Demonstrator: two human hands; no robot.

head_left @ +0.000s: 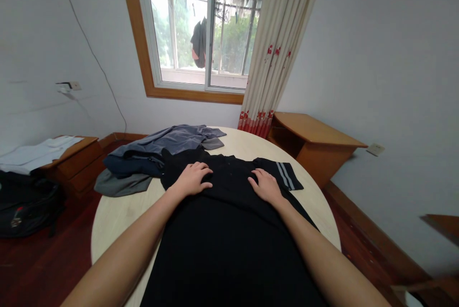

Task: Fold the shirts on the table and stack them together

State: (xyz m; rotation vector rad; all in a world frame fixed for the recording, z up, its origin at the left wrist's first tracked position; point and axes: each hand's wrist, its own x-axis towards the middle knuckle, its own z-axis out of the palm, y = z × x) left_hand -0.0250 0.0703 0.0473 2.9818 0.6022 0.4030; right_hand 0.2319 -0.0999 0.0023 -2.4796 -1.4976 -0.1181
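Note:
A black short-sleeved shirt lies spread over the round table, its collar end pointing away from me. Two grey stripes cross its right-hand sleeve. My left hand rests palm down on the upper left of the shirt, fingers somewhat bent and apart. On the upper right, near the striped sleeve, my right hand lies on the fabric with its fingers spread. Neither hand visibly grips cloth. Dark fabric runs down to the bottom of the view, where I cannot tell shirt from my own clothing.
A pile of grey and navy clothes lies at the table's back left. Beyond the table stand a wooden desk on the right and a patterned curtain. A wooden cabinet and a black bag are at left.

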